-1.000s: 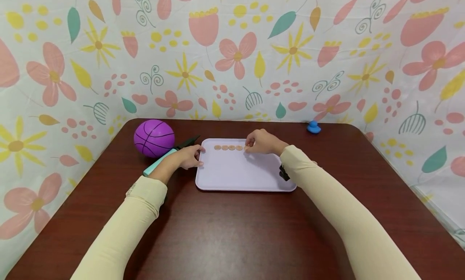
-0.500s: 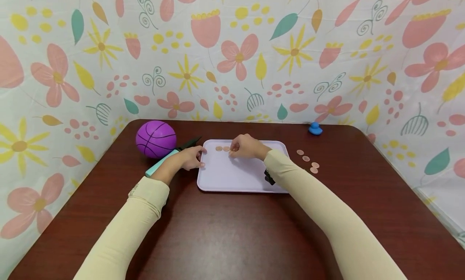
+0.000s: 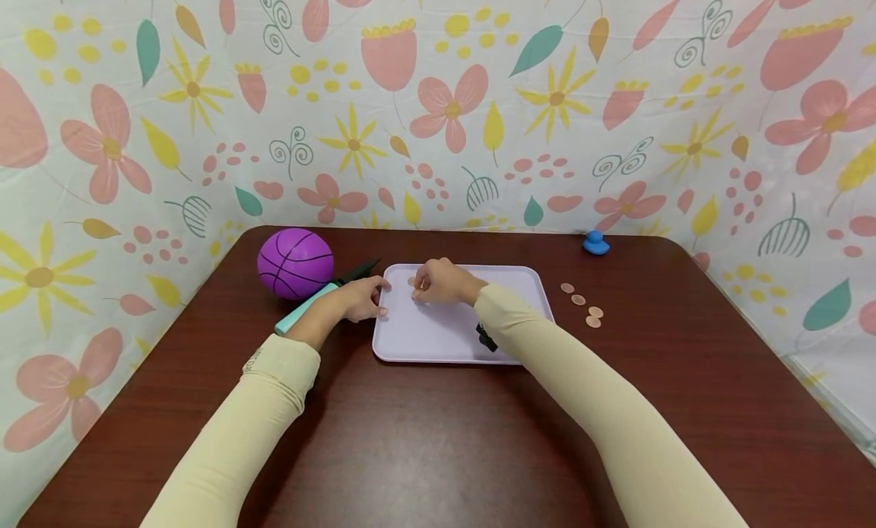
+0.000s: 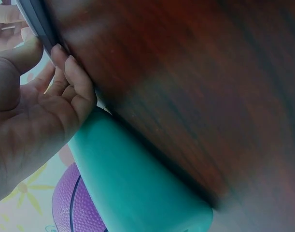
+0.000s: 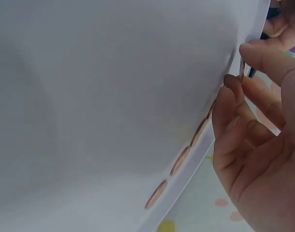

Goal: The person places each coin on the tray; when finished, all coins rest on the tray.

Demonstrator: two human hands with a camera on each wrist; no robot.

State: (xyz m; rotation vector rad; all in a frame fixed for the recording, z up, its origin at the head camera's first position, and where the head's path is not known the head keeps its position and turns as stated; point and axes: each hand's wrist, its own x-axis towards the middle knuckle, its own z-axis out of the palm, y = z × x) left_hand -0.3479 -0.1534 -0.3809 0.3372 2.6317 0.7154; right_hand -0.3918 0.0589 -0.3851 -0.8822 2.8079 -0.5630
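Observation:
A pale lavender tray (image 3: 445, 338) lies on the table with a row of copper-coloured coins (image 5: 180, 160) along its far side. My right hand (image 3: 443, 281) is over the row's left end. Seen from the right wrist, its thumb and a finger pinch one coin (image 5: 242, 68), edge-on to that camera. In the head view this hand hides most of the row; one coin (image 3: 411, 281) shows beside the fingertips. My left hand (image 3: 361, 299) holds the tray's left rim, thumb nearer me; the left wrist view shows its fingers against the outer edge.
Several loose coins (image 3: 578, 300) lie on the table right of the tray. Left of it are a purple ball (image 3: 296, 263) and a turquoise-handled object (image 3: 301, 312) with a black end, partly under my left wrist. A blue rubber duck (image 3: 596, 243) stands at the back right.
My right hand has moved left along the coin row to its left end. Its forearm has uncovered the loose coins at right. The left hand has stayed at the tray's rim.

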